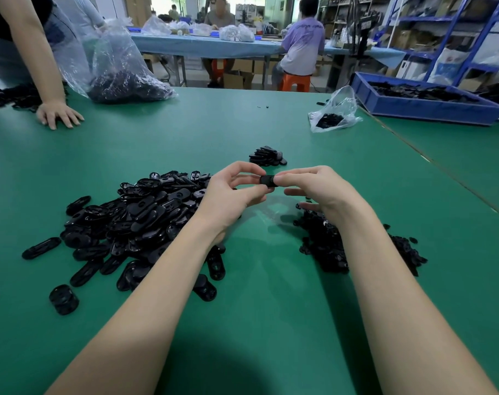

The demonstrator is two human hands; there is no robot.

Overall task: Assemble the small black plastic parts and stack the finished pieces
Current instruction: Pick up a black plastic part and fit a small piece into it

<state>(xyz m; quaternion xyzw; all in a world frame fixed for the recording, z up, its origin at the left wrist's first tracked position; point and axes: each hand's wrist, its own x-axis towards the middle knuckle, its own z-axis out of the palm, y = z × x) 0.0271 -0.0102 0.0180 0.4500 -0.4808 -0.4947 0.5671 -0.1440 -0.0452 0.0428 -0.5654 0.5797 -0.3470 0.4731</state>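
The only writing we can find is on the back of a seated worker's lilac shirt, too blurred to read. Our left hand and right hand pinch 1 small black plastic part between fingertips, above the green table. It looks matte, rounded and dark. Oval black covers lie heaped at left, smaller pieces at right, and a short stack of finished pieces sits just beyond our hands.

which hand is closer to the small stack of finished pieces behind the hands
Right. The right hand sits just in front of the finished stack, slightly to its right; the left hand is in front and further left. Both pinch one black part.
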